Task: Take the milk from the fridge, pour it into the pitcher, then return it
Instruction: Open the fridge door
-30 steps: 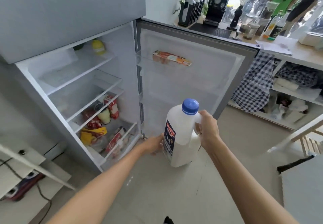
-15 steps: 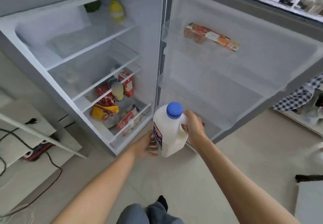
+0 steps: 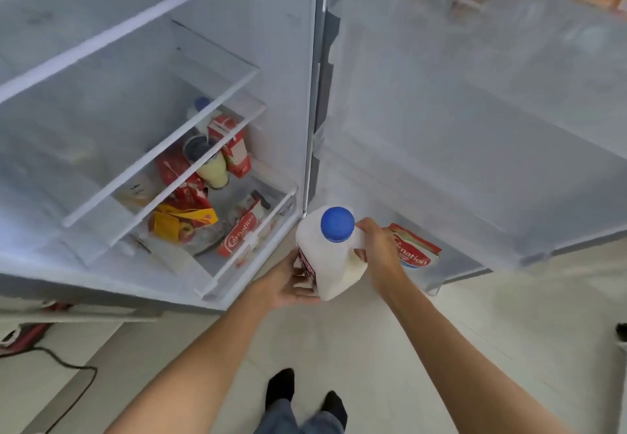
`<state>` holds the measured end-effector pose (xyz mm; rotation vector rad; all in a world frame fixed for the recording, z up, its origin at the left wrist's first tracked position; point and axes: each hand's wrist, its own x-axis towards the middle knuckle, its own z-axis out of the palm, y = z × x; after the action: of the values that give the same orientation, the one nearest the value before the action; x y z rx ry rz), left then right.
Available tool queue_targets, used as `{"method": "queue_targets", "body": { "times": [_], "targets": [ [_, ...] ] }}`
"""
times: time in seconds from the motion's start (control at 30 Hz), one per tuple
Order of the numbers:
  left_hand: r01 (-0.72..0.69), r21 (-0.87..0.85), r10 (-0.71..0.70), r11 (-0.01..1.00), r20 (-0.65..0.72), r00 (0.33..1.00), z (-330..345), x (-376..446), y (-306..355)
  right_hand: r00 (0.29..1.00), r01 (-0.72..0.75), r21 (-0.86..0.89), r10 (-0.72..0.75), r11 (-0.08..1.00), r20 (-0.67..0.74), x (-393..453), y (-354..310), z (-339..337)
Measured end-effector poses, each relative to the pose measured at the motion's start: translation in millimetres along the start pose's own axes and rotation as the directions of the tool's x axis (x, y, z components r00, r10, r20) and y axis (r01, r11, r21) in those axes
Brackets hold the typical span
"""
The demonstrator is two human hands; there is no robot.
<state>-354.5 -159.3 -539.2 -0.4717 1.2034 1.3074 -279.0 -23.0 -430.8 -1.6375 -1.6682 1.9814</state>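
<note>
Holding the milk jug (image 3: 327, 257) takes both hands: it hangs upright in front of the open fridge, just above the bottom door shelf (image 3: 451, 272) and close to the hinge edge. The jug is a translucent plastic bottle with a blue screw cap (image 3: 337, 224) and a moulded handle on its right side. It appears more than half full, so expect real weight; the thin walls will flex under a hard squeeze, and a chilled surface may be slick. Take hold at the handle for carrying and support the base or lower side for control.

The right hand (image 3: 378, 250) reaches in from the right with the wrist bent downward, fingers clamped around the handle just below the cap. The left hand (image 3: 288, 282) comes from below left with the palm turned up and inward, fingers curled against the labelled lower side of the jug; whether they reach under the base cannot be told from this angle.

A red-and-white Carnation carton (image 3: 415, 250) lies on the door shelf just beside the right hand. Judged from the closed cap and the position at the door, the return step is in hand: lower the jug onto the shelf clear of the carton.
</note>
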Motion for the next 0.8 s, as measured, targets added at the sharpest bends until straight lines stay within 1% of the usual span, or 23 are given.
{"method": "queue_targets", "body": {
  "times": [0.1, 0.17, 0.3, 0.47, 0.53, 0.63, 0.67, 0.73, 0.8],
  "targets": [
    [-0.023, 0.021, 0.022, 1.000, 0.022, 1.000, -1.4, 32.5, 23.2, 0.998, 0.054, -0.026, -0.054, 0.998, -0.007, 32.8, 5.1, 7.9],
    [-0.051, 0.017, 0.049, 0.999, 0.064, 0.997, 3.0, 51.4, 36.7, 0.995, 0.100, -0.065, -0.100, 0.993, 0.006, 52.1, 7.4, 12.6],
    [-0.149, 0.034, 0.143, 0.988, 0.129, 0.981, 15.3, 82.1, 57.2, 0.982, 0.190, -0.123, -0.185, 0.974, 0.045, 82.0, 6.8, 17.6],
    [-0.247, -0.079, 0.258, 0.966, 0.185, 0.948, 30.1, 108.3, 66.7, 0.960, 0.281, -0.177, -0.278, 0.943, 0.043, 106.9, 5.9, 13.6],
    [-0.261, -0.092, 0.273, 0.961, 0.163, 0.948, 30.5, 122.9, 68.0, 0.952, 0.305, -0.210, -0.296, 0.929, 0.074, 116.8, 11.0, 13.4],
    [-0.281, -0.094, 0.288, 0.955, 0.078, 0.954, 28.8, 143.8, 66.0, 0.945, 0.328, -0.225, -0.312, 0.918, 0.102, 134.2, 22.3, 14.1],
    [-0.277, -0.103, 0.285, 0.955, 0.064, 0.956, 28.7, 150.4, 65.4, 0.945, 0.327, -0.210, -0.310, 0.921, 0.109, 138.1, 23.8, 14.2],
    [-0.270, -0.114, 0.279, 0.956, 0.064, 0.958, 29.2, 163.9, 67.7, 0.952, 0.304, -0.160, -0.295, 0.939, 0.077, 150.9, 27.8, 14.4],
    [-0.258, -0.091, 0.263, 0.962, 0.049, 0.964, 27.5, 179.8, 72.4, 0.966, 0.253, -0.053, -0.250, 0.966, 0.060, 162.7, 28.4, 14.6]
  ]
}}
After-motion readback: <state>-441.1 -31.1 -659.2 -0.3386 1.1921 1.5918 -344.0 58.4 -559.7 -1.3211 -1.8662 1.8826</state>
